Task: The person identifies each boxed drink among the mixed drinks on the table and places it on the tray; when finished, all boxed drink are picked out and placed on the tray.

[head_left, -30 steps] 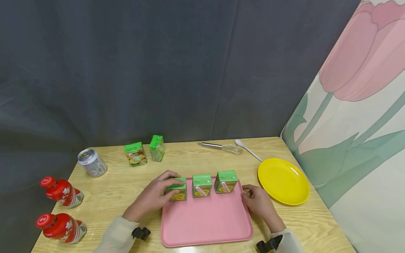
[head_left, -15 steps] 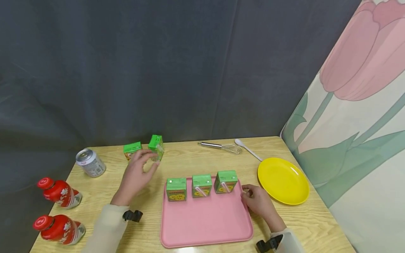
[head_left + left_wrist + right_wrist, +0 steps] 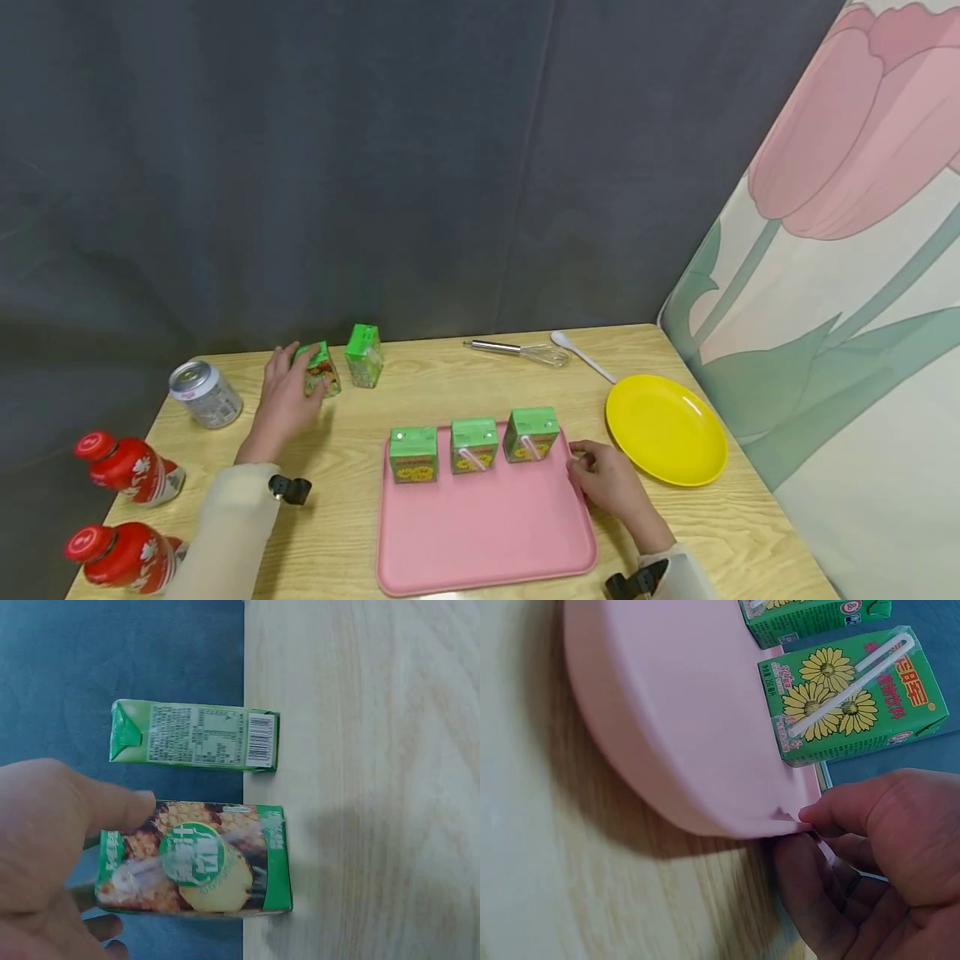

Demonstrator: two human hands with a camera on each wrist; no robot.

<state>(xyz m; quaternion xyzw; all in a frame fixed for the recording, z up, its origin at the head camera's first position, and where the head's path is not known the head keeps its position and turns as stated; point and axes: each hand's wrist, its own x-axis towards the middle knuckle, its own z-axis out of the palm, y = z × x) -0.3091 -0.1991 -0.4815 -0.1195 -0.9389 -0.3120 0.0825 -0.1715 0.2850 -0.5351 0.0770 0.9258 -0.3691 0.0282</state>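
My left hand [image 3: 282, 400] is at the back left, its thumb and fingers around the top end of a green juice box [image 3: 199, 859] with pineapples printed on it. In the left wrist view the thumb lies along one edge, and the fingers are partly hidden behind the box. A second green juice box [image 3: 363, 357] stands just to its right, apart from the hand. My right hand [image 3: 613, 483] pinches the right rim of the pink tray [image 3: 487, 542] between thumb and fingers. Along the tray's back edge stand three green juice boxes with yellow flowers: left [image 3: 414, 456], middle [image 3: 473, 446] and right [image 3: 855, 697].
A silver can [image 3: 206, 393] and two red-capped bottles, one farther back [image 3: 129, 468] and one nearer [image 3: 126, 557], stand on the left. A whisk [image 3: 517, 351], a white spoon [image 3: 583, 357] and a yellow plate [image 3: 666, 429] lie at the back right. A dark curtain [image 3: 375, 167] hangs behind the table.
My left hand has let go of the left box on the tray and moved back and left to the pineapple juice box. The right hand has stayed on the tray rim.
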